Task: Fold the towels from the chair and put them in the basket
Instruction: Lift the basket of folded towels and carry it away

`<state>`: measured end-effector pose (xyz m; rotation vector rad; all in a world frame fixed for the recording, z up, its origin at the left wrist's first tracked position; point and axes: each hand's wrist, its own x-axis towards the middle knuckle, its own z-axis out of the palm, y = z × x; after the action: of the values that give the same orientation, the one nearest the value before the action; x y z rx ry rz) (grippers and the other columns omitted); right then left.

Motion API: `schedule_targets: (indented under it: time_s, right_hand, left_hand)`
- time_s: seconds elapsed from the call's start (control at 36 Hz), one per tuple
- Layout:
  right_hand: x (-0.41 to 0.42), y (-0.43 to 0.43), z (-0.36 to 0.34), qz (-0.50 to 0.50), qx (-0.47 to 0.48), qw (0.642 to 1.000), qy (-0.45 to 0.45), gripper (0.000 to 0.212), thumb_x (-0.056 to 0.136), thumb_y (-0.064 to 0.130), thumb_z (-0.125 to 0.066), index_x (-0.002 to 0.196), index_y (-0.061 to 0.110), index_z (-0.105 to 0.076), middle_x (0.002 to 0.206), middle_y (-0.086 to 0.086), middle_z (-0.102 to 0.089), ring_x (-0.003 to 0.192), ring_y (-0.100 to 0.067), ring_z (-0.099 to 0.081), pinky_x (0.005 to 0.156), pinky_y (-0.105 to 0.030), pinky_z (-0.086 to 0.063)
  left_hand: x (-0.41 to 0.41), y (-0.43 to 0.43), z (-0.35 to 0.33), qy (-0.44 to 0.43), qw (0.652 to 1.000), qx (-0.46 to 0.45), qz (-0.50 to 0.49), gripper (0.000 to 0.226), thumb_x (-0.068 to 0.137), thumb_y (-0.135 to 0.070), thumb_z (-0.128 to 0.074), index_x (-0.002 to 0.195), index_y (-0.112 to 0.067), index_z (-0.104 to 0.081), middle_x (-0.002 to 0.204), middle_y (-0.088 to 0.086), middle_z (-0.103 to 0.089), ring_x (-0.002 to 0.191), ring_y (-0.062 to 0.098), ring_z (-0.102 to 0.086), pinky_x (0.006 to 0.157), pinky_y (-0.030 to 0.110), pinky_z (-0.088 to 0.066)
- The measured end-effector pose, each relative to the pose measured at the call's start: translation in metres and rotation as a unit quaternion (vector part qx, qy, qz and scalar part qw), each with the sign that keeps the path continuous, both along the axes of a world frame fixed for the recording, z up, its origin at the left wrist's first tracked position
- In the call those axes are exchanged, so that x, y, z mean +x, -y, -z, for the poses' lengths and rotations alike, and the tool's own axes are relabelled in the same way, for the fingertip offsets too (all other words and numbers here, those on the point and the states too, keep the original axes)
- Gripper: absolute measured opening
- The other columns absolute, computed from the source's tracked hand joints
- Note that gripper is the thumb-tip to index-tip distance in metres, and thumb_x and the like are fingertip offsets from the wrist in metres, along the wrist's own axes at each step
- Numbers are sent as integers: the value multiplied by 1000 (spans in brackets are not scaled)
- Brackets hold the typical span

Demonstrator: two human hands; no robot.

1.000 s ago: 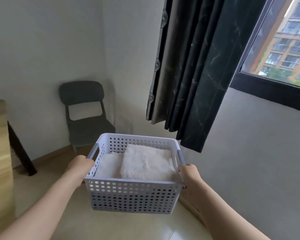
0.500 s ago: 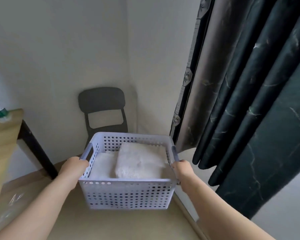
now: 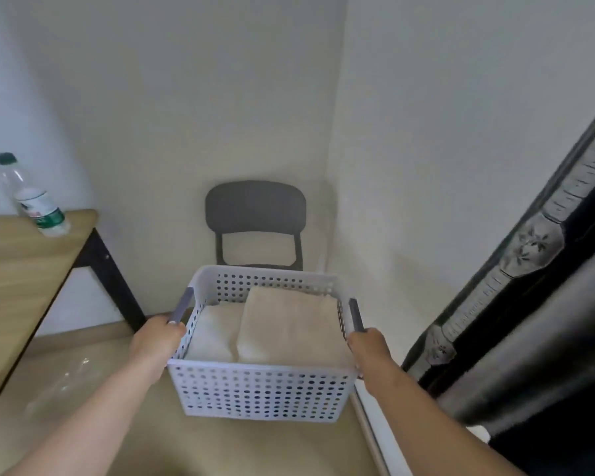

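Basket [image 3: 261, 393], white perforated plastic, held up off the floor between both hands. Left hand [image 3: 155, 341] grips the left grey handle; right hand [image 3: 368, 348] grips the right one. Inside: two folded white towels [image 3: 285, 328] side by side, the right one higher and overlapping. Far behind the basket, a dark grey chair [image 3: 255, 214] stands in the wall corner. Left: wooden table [image 3: 18, 262] with black legs, a clear water bottle [image 3: 31, 197] on it. Right: dark curtain [image 3: 536, 321] hanging.

A green-capped clear plastic bottle [image 3: 31, 197] is being carried at the far edge of the light wooden table [image 3: 21, 269]; right of it, a dark grey chair [image 3: 255, 207] is being borne by the beige floor [image 3: 255, 448].
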<state>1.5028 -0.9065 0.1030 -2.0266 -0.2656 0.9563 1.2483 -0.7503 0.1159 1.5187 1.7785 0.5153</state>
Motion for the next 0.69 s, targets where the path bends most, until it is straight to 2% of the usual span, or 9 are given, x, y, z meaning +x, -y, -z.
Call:
schedule_targets:
  time_s: [0.06,0.11,0.28,0.33,0.42,0.53,0.56,0.64,0.69]
  right_hand:
    - [6,-26,6,-13,-13,1000,-4,30,89,4,-40,116,-1,-52,95,-15,-59,80,-28,-57,64,-30,-45]
    - [14,-55,15,-19,-27,999,-2,30,89,3,-41,117,-3,-52,99,-17,-60,83,-28,-57,65,-30,-45]
    - [31,-147,38,-13,-55,998,9,25,87,-1,-42,110,-4,-53,81,-10,-53,73,-24,-52,61,-28,-43]
    - [36,-175,46,-22,-82,996,19,25,88,0,-43,110,-6,-54,79,-10,-53,71,-23,-51,55,-26,-38]
    - [43,-211,58,-28,-111,993,21,25,91,0,-42,110,-7,-55,78,-10,-52,76,-26,-51,61,-27,-38]
    - [55,-250,76,-8,-127,992,-16,26,94,2,-41,110,-12,-56,69,-8,-48,80,-30,-50,73,-35,-42]
    - [58,-259,80,0,-125,992,-31,25,95,5,-42,110,-10,-56,70,-8,-48,83,-32,-52,78,-39,-45]
    - [71,-286,90,20,-112,991,-68,24,97,17,-47,105,-3,-57,79,-14,-54,90,-35,-54,90,-47,-46]
    - [82,-301,100,23,-99,991,-85,21,96,14,-49,108,-1,-58,98,-21,-60,91,-33,-54,91,-45,-47]
  left_hand:
    - [4,-22,5,-18,1000,-11,0,12,90,-8,-50,80,-5,-55,70,11,-50,63,25,-45,53,30,-29]
    - [9,-49,13,-13,999,-30,2,14,91,-10,-49,95,1,-57,75,14,-52,68,27,-48,53,30,-30]
    - [31,-144,35,2,996,-87,24,32,95,-17,-48,125,-5,-51,90,8,-57,80,23,-53,67,32,-38]
    - [38,-175,42,-1,994,-104,32,34,94,-14,-49,126,-4,-50,97,11,-56,89,26,-52,76,34,-41]
    - [47,-217,52,15,991,-128,43,31,93,-11,-49,123,-3,-50,94,8,-53,88,24,-49,82,35,-43]
    - [61,-256,73,45,984,-170,35,34,95,-16,-49,127,-5,-47,83,3,-52,69,17,-50,56,25,-40]
    - [64,-264,79,53,982,-180,33,35,95,-15,-49,128,-5,-46,85,3,-53,70,16,-50,56,25,-40]
    - [74,-285,101,50,977,-204,24,39,95,-16,-51,131,-4,-43,106,10,-53,88,23,-49,72,31,-42]
    - [79,-294,116,50,975,-216,9,37,95,-16,-51,129,-4,-43,110,12,-52,93,27,-48,74,35,-42]
